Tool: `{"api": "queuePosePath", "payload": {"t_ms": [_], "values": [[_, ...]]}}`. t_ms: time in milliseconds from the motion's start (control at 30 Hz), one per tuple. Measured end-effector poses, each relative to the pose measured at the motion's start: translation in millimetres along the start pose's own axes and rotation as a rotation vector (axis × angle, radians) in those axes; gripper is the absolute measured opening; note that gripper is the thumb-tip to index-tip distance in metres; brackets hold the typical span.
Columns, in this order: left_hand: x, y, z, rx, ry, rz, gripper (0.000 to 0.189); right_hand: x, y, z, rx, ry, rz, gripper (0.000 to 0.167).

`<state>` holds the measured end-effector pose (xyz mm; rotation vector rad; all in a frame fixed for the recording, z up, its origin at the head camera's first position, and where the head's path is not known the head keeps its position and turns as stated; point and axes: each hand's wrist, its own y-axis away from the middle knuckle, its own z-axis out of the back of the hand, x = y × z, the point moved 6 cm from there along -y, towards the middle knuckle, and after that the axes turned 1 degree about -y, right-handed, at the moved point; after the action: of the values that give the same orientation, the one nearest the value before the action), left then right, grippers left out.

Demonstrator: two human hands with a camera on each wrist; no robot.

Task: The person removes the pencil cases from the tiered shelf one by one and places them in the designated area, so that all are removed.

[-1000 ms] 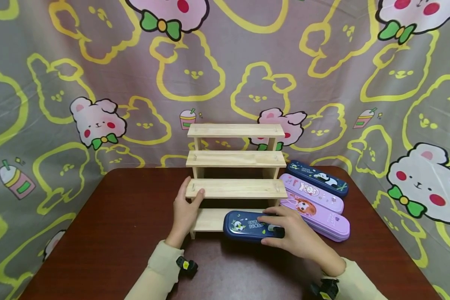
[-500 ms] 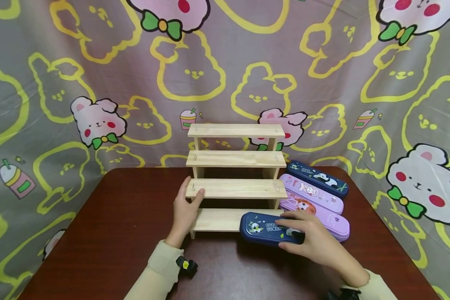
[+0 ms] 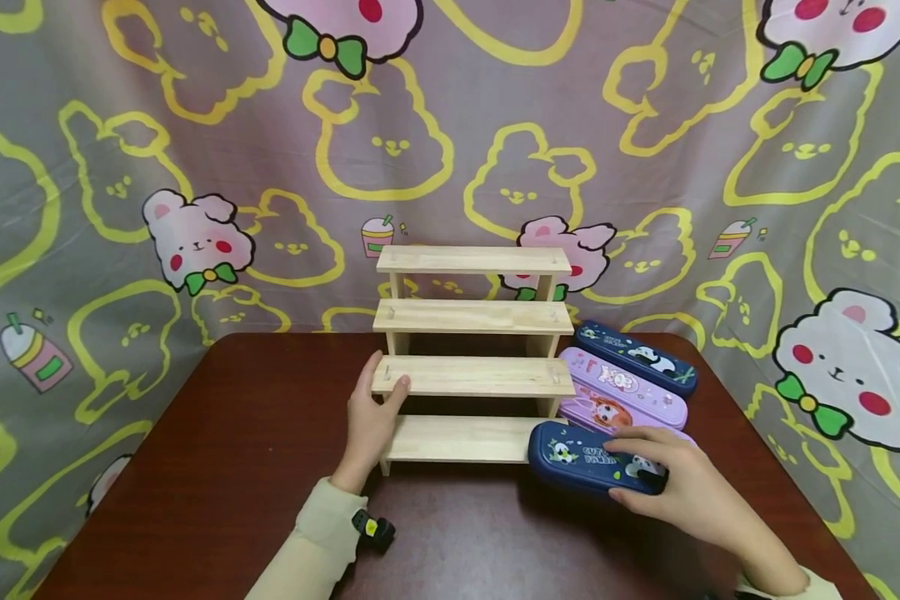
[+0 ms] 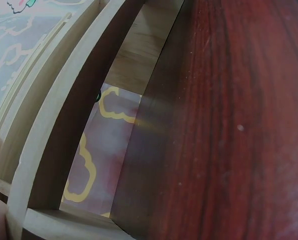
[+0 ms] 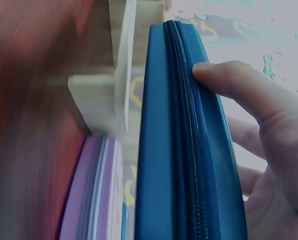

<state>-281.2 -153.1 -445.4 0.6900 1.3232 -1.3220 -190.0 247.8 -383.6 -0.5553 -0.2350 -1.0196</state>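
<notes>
A wooden shelf [image 3: 472, 375] of stepped tiers stands mid-table. My left hand [image 3: 367, 425] grips the left end of its second tier from the bottom, thumb on top of the board; only a bit of that hand shows in the left wrist view. My right hand [image 3: 690, 487] holds a navy zippered pencil case [image 3: 570, 454] with a panda print, off the shelf's lower right end and above the table. In the right wrist view the thumb [image 5: 229, 82] presses the case's zipper side, and the other fingers lie partly hidden behind the case.
Right of the shelf lie two lilac pencil cases [image 3: 641, 396], the nearer one partly covered by the held case. Behind them is another navy panda pencil case [image 3: 637, 357]. A cartoon-printed curtain [image 3: 217, 158] hangs behind the dark red table [image 3: 247, 433].
My right hand has carried the navy pencil case rightward, from over the lowest tier to beyond its right end. My left hand keeps its grip on the shelf.
</notes>
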Motion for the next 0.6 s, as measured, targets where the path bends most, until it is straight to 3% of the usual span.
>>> {"api": "queuePosePath", "payload": {"t_ms": [600], "values": [[0.7, -1.3, 0.7, -0.009, -0.013, 0.001, 0.070, -32, 22.0, 19, 0.045, 0.040, -0.140, 0.049]]}}
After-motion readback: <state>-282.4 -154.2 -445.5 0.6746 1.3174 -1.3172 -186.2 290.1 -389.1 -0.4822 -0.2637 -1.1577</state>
